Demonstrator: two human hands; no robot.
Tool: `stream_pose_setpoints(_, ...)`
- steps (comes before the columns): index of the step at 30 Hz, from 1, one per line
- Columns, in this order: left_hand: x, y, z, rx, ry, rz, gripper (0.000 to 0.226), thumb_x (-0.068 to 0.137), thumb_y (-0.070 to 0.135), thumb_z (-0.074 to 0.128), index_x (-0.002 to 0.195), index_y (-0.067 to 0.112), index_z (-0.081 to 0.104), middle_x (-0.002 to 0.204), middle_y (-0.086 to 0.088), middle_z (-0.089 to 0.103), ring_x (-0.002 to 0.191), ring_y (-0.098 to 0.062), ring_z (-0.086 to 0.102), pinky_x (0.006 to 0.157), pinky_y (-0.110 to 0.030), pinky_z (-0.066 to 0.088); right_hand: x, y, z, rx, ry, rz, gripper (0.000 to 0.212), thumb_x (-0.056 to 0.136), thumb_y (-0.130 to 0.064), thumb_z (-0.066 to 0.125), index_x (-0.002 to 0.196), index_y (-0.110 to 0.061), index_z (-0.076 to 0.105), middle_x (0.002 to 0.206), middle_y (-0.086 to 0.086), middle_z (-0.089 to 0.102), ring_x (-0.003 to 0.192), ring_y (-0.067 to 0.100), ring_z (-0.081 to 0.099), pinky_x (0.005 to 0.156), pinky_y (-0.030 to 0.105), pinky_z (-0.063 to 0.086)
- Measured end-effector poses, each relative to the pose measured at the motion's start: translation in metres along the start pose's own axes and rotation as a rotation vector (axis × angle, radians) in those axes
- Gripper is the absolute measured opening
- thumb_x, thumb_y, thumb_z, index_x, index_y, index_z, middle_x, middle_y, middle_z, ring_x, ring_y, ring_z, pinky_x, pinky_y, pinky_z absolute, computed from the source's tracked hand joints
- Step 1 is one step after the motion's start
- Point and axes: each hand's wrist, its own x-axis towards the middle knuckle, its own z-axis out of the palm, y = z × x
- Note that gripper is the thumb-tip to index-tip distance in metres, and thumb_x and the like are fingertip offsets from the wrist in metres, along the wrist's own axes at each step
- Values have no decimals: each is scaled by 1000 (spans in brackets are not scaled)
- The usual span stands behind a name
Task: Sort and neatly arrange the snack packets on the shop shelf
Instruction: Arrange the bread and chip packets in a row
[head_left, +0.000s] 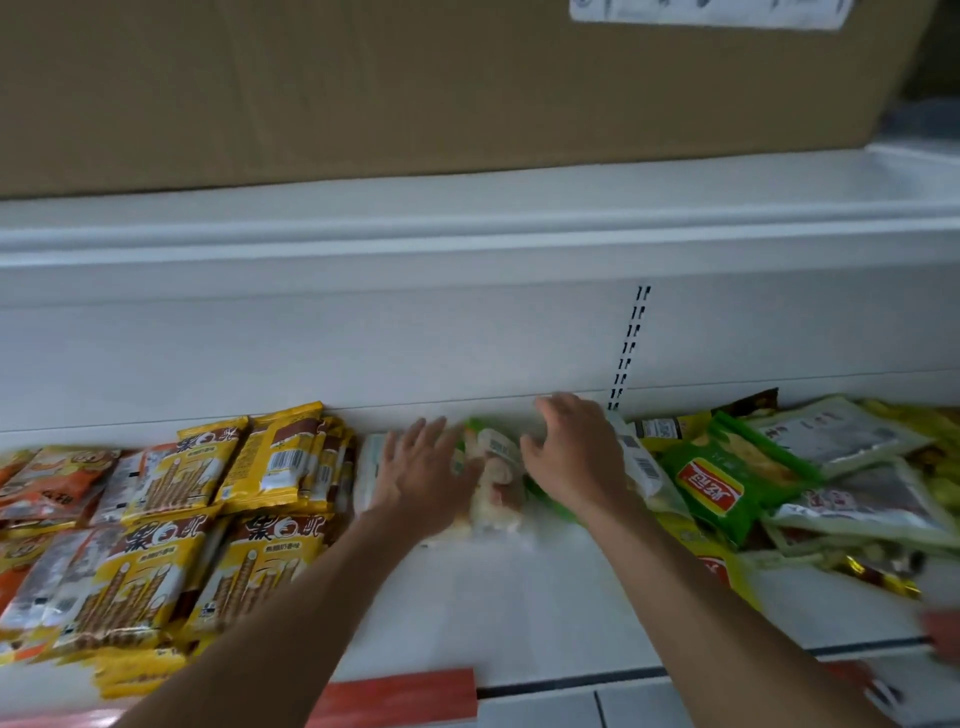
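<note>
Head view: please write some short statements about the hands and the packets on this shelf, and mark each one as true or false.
1. The yellow packets lie to the left of both the left hand and the right hand. True.
2. The green packet lies to the left of the left hand. False: it lies to the right of the right hand.
3. A cardboard box stands on the upper shelf. True.
4. The left hand is raised in the air and holds a yellow packet. False: it rests with straight fingers on the pale packets in the middle.
5. The strip on the front edge of the lower shelf is blue. False: it is red.
</note>
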Motion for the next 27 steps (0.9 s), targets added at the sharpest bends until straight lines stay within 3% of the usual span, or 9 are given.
stream_pose_setpoints(3,-6,24,11,6,6,225,62,96,56,41,151,33,27,161,6,19,149,-17,10,118,-35,8,-1,37,-16,-130,-81,173,45,92,-40,51,131,-18,46,134,11,49,123,32,44,94,39,41)
stream_pose_setpoints(7,-16,30,34,133,-104,240,80,89,69,40,154,33,9,164,5,-1,151,-19,-4,119,-45,-2,-12,67,-14,-129,-191,206,45,93,-41,52,132,-21,44,122,12,59,107,31,58,77,32,42)
stream_pose_setpoints(10,-14,28,33,131,-159,242,92,83,75,44,155,34,4,164,7,-7,150,-18,-9,118,-44,-7,-15,73,-16,-78,-107,188,42,93,-36,54,131,-22,47,114,9,65,99,29,62,69,28,41)
stream_pose_setpoints(13,-15,26,18,-62,-99,193,80,87,67,49,154,33,19,163,7,11,150,-15,6,120,-40,2,-12,66,-26,-1,23,149,42,90,-31,58,130,-23,49,113,8,66,100,30,61,73,33,46)
stream_pose_setpoints(16,-20,13,-5,-351,107,-24,50,98,40,50,145,27,42,149,0,43,137,-22,38,112,-34,28,-9,42,-32,141,96,37,56,87,-27,63,139,-21,46,119,10,63,103,31,56,77,34,43)
stream_pose_setpoints(21,-39,-13,-43,-695,374,-226,35,98,12,48,131,20,57,129,-6,58,116,-15,58,99,-31,46,-41,-15,-16,319,-44,-451,58,78,-14,71,134,-15,58,125,7,65,110,31,59,94,35,44)
stream_pose_setpoints(23,-50,-20,-50,-762,463,-225,33,98,10,48,127,21,60,121,0,60,99,7,58,83,-12,45,-58,-27,-1,274,-95,-620,55,75,-12,70,129,-16,62,127,3,65,113,29,58,98,35,42)
stream_pose_setpoints(24,-55,-23,-53,-776,484,-231,32,99,13,49,126,23,60,119,3,60,96,9,57,79,-10,43,-65,-30,8,243,-120,-668,55,74,-11,69,128,-18,62,129,1,64,116,27,57,100,35,41)
stream_pose_setpoints(27,-67,-27,-48,-726,437,-187,28,100,22,50,126,26,61,122,5,59,108,-9,57,86,-25,44,-82,-34,33,205,-176,-734,55,76,-11,67,131,-18,61,135,1,59,124,27,51,103,43,41)
